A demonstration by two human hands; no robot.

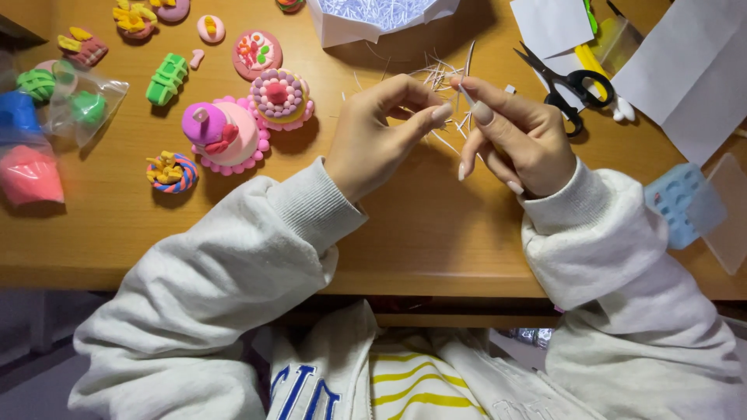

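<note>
Thin white paper strip point(468, 96), short and narrow, pinched between thumb and forefinger of right hand point(520, 140), tilted near upright, held above the table right of centre. Left hand point(381, 132) fingertips close beside it; touching or not, cannot tell.

Warm orange-brown wood on the surface point(420, 225). Left of centre, a pink clay cake point(226, 134) topped in purple, and beside it a cake point(280, 97) ringed with lilac and pink dots. Green ridged clay piece point(166, 78) upper left. Black scissors point(564, 85) upper right, white paper strips point(443, 78) at top centre, a pale blue tray point(675, 204) on the right. Cream sleeves point(233, 272) below.
</note>
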